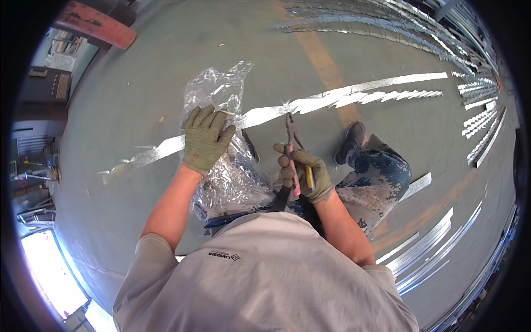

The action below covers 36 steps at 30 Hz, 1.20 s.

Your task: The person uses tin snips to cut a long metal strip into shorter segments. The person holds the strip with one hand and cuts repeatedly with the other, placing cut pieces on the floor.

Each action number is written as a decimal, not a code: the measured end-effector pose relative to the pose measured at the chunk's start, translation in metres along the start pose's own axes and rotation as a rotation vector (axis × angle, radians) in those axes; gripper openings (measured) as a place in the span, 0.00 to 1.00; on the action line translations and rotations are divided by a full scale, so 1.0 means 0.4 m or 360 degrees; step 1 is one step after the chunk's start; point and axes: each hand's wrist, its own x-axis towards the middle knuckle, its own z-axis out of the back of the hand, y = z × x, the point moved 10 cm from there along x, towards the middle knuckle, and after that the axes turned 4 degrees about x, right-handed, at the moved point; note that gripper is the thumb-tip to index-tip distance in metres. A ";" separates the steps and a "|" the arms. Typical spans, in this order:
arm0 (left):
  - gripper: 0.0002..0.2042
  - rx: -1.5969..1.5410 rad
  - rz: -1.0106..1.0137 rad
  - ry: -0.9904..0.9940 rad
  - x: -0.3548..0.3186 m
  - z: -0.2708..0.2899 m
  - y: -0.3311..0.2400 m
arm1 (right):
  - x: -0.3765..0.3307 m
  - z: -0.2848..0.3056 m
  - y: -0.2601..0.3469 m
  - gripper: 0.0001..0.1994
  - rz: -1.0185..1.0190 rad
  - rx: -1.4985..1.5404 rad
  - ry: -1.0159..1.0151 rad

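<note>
A long, shiny metal strip [265,114] runs across in front of me; its right part has a row of slanted, toothed cuts. My left hand [208,138], in an olive work glove, lies over the strip with its fingers stretched out and pressing on it. Crumpled clear plastic film [218,88] spreads beyond that hand and over my left leg. In my gloved right hand [310,174] is a pair of pliers [291,135] with a red grip, its jaws pointing away from me and close to the strip's near edge. A yellow and dark piece shows at the palm; whether it belongs to the pliers I cannot tell.
My bent right leg and dark shoe [354,141] are to the right of the pliers. More metal strips [426,243] lie at the lower right, and twisted ones [478,119] at the far right. A red beam [94,27] stands at the upper left.
</note>
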 end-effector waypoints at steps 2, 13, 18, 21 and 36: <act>0.27 0.0022 0.0025 -0.0045 -0.024 0.029 0.013 | -0.010 -0.017 0.001 0.30 0.0025 -0.0039 0.0051; 0.39 0.0018 0.0213 -0.0357 -0.088 0.145 0.058 | -0.021 -0.023 0.087 0.32 0.0089 0.0020 0.0157; 0.42 -0.0063 0.0561 -0.0317 -0.136 0.122 0.148 | -0.003 -0.012 0.055 0.31 0.0074 0.0113 0.0169; 0.38 -0.0404 0.0899 -0.0062 -0.170 0.044 0.217 | 0.009 0.016 0.046 0.30 0.0121 0.0026 0.0066; 0.20 0.0133 0.0666 0.0170 -0.106 -0.039 0.201 | -0.069 0.164 -0.012 0.21 0.0223 -0.0526 -0.0812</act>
